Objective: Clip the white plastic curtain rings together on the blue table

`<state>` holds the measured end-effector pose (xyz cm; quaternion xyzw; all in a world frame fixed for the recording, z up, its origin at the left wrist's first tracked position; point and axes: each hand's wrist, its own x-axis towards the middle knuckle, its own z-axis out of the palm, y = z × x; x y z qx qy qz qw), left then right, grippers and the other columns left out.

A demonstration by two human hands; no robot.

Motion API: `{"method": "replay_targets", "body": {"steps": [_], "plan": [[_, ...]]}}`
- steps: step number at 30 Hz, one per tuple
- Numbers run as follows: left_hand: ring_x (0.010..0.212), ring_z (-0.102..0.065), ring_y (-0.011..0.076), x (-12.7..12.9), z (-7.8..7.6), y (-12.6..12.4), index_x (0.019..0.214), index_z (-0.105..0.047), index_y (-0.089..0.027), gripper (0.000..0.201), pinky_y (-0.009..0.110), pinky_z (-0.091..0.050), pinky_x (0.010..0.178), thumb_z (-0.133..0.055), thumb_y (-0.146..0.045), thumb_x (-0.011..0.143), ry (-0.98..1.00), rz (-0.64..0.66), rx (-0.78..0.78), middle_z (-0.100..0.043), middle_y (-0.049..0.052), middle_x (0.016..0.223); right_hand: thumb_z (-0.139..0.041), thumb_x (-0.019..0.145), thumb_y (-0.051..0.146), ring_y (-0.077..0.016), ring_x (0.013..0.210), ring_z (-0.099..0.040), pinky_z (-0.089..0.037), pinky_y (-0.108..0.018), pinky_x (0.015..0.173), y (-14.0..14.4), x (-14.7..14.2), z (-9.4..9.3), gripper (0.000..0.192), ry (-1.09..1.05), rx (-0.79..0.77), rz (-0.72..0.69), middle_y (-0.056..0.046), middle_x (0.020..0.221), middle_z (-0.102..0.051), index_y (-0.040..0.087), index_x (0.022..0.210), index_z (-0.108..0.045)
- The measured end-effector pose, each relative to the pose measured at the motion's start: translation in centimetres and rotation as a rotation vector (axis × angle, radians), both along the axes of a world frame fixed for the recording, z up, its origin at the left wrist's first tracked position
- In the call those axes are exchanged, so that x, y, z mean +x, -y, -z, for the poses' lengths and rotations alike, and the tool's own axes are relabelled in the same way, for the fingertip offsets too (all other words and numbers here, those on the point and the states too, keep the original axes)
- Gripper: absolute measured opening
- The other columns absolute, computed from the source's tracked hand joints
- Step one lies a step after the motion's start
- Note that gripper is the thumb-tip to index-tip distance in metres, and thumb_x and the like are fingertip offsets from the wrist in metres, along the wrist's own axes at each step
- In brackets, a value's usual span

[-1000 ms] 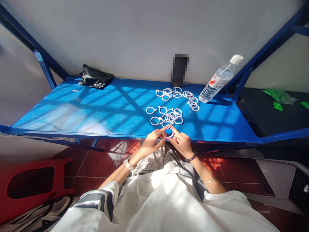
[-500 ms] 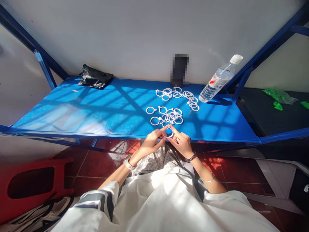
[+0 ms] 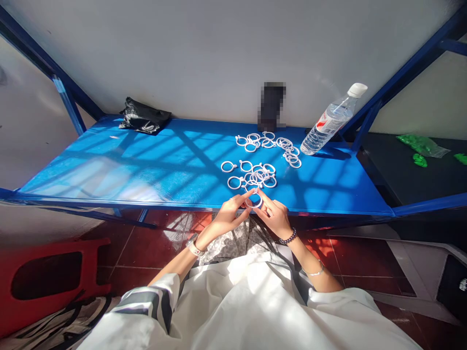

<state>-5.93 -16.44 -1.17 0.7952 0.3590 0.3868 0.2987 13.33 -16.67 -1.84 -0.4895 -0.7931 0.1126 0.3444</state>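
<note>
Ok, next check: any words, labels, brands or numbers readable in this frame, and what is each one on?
Nothing can be quoted.
Water bottle: red and white label, print too small to read.
Dark upright object against the wall: blurred, unreadable.
Black box at far right: small white mark, too small to tell.
White ring held by left hand and right hand: no markings visible.

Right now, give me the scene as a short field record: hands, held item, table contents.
left hand: fingertips pinch one white ring at the near table edge
right hand: pinches the same ring from the other side
near pile of rings: loose on the blue table, just beyond the hands
far pile of rings: near the wall
water bottle: leaning, right rear
black bag: left rear
</note>
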Motion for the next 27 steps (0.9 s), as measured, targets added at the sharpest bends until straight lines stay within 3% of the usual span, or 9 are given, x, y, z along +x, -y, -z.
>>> {"method": "replay_targets", "body": {"steps": [27], "plan": [[0.088,-0.060,0.0146,0.06,0.03,0.08,0.143,-0.037,-0.022,0.051,0.028,-0.048,0.084,-0.049,-0.027,0.094,0.046,0.002,-0.034,-0.065,0.004,0.101,-0.046,0.095,0.051,-0.0119,0.047,-0.049,-0.040,-0.025,0.058,-0.02,0.08,0.34,0.054,0.009,0.027,-0.003,0.002,0.049,-0.055,0.015,0.134,-0.056]]}}
